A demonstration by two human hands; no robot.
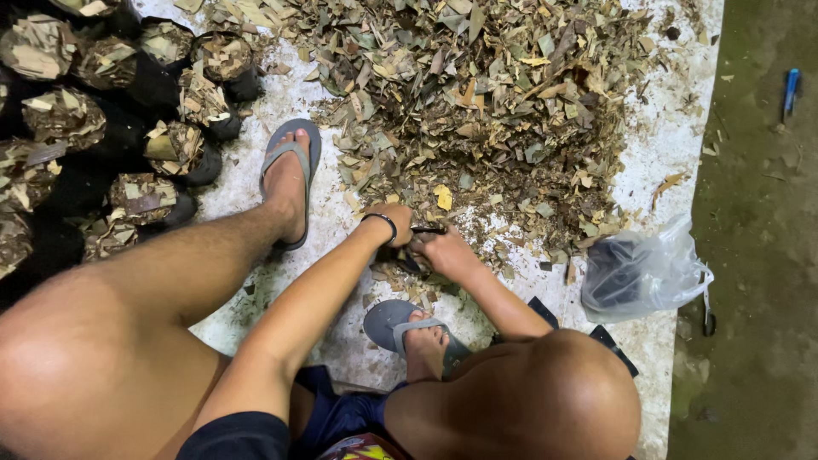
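I am squatting over a white sheet (665,153) with a big heap of dry chopped leaves (477,102) on it. My left hand (394,218), with a dark band on its wrist, and my right hand (443,250) meet at the near edge of the heap. Between them sits a small black bag (407,257), mostly hidden, and both hands grip its rim. Bits of leaf lie around and under the hands. My feet in grey flip-flops (290,175) (413,328) rest on the sheet to either side of the hands.
Several black bags filled with leaf mix (102,128) stand packed together at the left. A clear plastic bag holding dark items (639,273) lies at the right edge of the sheet. Bare dark floor with a blue pen-like object (791,89) lies further right.
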